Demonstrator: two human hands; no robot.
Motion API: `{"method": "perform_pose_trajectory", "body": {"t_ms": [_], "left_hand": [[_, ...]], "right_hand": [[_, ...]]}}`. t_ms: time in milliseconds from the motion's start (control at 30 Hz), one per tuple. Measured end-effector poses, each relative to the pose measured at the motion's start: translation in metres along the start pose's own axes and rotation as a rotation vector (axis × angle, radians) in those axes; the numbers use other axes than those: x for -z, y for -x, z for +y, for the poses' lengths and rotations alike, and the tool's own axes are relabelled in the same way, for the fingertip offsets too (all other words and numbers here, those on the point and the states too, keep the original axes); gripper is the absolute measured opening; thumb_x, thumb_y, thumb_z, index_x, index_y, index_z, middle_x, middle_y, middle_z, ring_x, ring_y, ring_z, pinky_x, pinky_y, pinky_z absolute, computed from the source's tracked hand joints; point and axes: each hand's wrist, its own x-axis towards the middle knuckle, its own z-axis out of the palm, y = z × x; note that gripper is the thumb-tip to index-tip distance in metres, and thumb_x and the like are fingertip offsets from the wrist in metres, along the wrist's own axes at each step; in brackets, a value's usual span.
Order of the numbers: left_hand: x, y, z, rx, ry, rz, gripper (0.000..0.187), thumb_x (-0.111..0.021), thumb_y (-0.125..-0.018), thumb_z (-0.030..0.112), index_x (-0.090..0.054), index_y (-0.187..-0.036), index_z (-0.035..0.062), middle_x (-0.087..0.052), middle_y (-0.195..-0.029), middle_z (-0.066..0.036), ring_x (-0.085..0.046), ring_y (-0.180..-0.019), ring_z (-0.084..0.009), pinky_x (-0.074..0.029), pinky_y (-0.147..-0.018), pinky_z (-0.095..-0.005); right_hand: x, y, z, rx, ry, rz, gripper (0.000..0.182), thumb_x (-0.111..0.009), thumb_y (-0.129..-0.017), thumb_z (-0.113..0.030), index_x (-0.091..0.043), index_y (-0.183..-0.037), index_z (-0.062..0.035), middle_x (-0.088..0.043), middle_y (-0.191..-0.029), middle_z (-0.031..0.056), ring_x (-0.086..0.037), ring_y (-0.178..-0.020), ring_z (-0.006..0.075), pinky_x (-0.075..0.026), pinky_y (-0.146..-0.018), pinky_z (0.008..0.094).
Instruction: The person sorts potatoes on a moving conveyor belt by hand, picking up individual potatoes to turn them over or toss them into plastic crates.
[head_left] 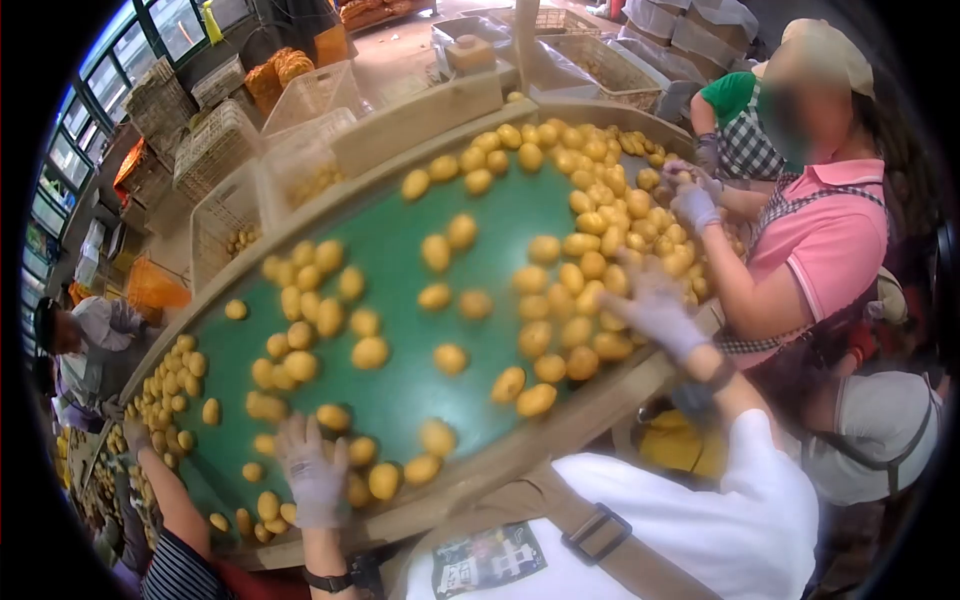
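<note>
My left hand (pixel 312 472), in a pale glove, reaches over the near side of the green belt (pixel 400 270). Its fingers point away from me, stretched out, and potatoes (pixel 383 481) lie close around it. On the right, my gloved right hand (pixel 655 312) is spread over a dense pile of potatoes (pixel 590 265); its fingertips are slightly blurred, and I see nothing gripped in it. The potatoes are yellow-brown and oval, scattered across the belt's middle and crowded at its right end.
A wooden rim (pixel 500 470) borders the belt. A co-worker in a pink shirt (pixel 820 235) handles potatoes at right; another person's arm (pixel 172 490) reaches in at lower left. Plastic crates (pixel 225 215) stand beyond the far rim, some holding potatoes.
</note>
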Motion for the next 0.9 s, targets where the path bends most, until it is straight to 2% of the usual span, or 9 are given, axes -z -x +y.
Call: {"method": "perform_pose_trajectory", "body": {"t_ms": [100,167,267,300,433,567,667,700,900], "left_hand": [[0.034,-0.018,0.061,-0.235,0.259,0.076,0.056,-0.073,-0.081,0.026,-0.063,-0.133,0.0078,-0.057,-0.138,-0.021,-0.050,-0.130,-0.0430,-0.037,-0.113,-0.0527],[0.029,-0.027,0.097,-0.452,0.300,0.032,0.055,-0.073,-0.081,0.027,-0.063,-0.131,0.0075,-0.059,-0.133,-0.018,-0.052,-0.127,-0.0404,-0.038,-0.111,-0.0531],[0.030,-0.028,0.107,-0.532,0.300,-0.026,0.055,-0.073,-0.080,0.028,-0.064,-0.130,0.0081,-0.061,-0.129,-0.017,-0.054,-0.124,-0.0400,-0.039,-0.109,-0.0541],[0.031,-0.027,0.105,-0.525,0.289,-0.037,0.055,-0.073,-0.080,0.028,-0.064,-0.130,0.0083,-0.062,-0.128,-0.016,-0.055,-0.123,-0.0402,-0.039,-0.109,-0.0546],[0.038,-0.013,0.092,-0.376,0.364,0.082,0.055,-0.075,-0.077,0.028,-0.065,-0.127,0.0085,-0.062,-0.126,-0.018,-0.057,-0.118,-0.0410,-0.042,-0.105,-0.0568],[0.026,-0.020,0.129,-0.672,0.506,0.002,0.055,-0.077,-0.075,0.024,-0.064,-0.128,0.0140,-0.059,-0.125,-0.018,-0.054,-0.123,-0.0385,-0.042,-0.106,-0.0563],[0.012,-0.023,0.122,-0.641,0.390,-0.087,0.054,-0.076,-0.074,0.020,-0.064,-0.126,0.0179,-0.057,-0.121,-0.016,-0.052,-0.124,-0.0370,-0.042,-0.106,-0.0545],[-0.006,-0.026,0.114,-0.618,0.368,0.096,0.051,-0.074,-0.072,0.016,-0.065,-0.121,0.0212,-0.060,-0.109,-0.011,-0.056,-0.114,-0.0331,-0.045,-0.099,-0.0509],[0.005,-0.011,0.020,-0.236,0.280,0.085,0.042,-0.070,-0.071,0.011,-0.070,-0.111,0.0232,-0.063,-0.097,-0.003,-0.059,-0.100,-0.0278,-0.046,-0.089,-0.0461]], "right_hand": [[0.002,0.008,-0.080,0.053,-0.155,-0.225,0.097,-0.062,-0.087,-0.069,-0.033,-0.160,-0.0127,-0.053,-0.147,0.0242,-0.050,-0.135,0.0436,-0.037,-0.117,0.0498],[-0.027,0.018,-0.112,0.394,-0.269,-0.008,0.085,-0.064,-0.091,-0.058,-0.038,-0.158,-0.0133,-0.056,-0.143,0.0241,-0.056,-0.128,0.0424,-0.039,-0.115,0.0488],[0.014,0.018,-0.132,0.514,-0.828,-0.421,0.070,-0.068,-0.094,-0.040,-0.046,-0.153,-0.0109,-0.058,-0.141,0.0224,-0.058,-0.127,0.0382,-0.042,-0.114,0.0456],[0.014,-0.007,-0.121,0.582,-0.725,-0.190,0.055,-0.070,-0.093,-0.027,-0.057,-0.143,-0.0083,-0.062,-0.138,0.0188,-0.059,-0.126,0.0332,-0.045,-0.110,0.0423],[-0.006,-0.125,-0.028,0.181,-0.441,0.464,0.040,-0.060,-0.099,-0.031,-0.063,-0.129,-0.0042,-0.064,-0.131,0.0225,-0.057,-0.129,0.0351,-0.044,-0.110,0.0411],[0.011,-0.161,-0.097,-0.055,-0.642,-0.074,0.073,-0.063,-0.096,-0.043,-0.043,-0.152,-0.0008,-0.065,-0.128,0.0269,-0.061,-0.122,0.0421,-0.049,-0.103,0.0448],[-0.019,-0.161,-0.170,0.237,-0.433,-0.043,0.086,-0.065,-0.093,-0.049,-0.031,-0.160,-0.0070,-0.061,-0.135,0.0272,-0.060,-0.124,0.0429,-0.048,-0.104,0.0470],[-0.009,-0.149,-0.211,0.294,-0.456,-0.162,0.087,-0.065,-0.092,-0.051,-0.031,-0.161,-0.0102,-0.055,-0.144,0.0279,-0.056,-0.129,0.0432,-0.047,-0.107,0.0478],[-0.079,-0.075,-0.329,0.936,-0.526,-0.156,0.067,-0.062,-0.098,-0.041,-0.043,-0.153,-0.0075,-0.048,-0.149,0.0223,-0.053,-0.125,0.0451,-0.046,-0.107,0.0505]]}}
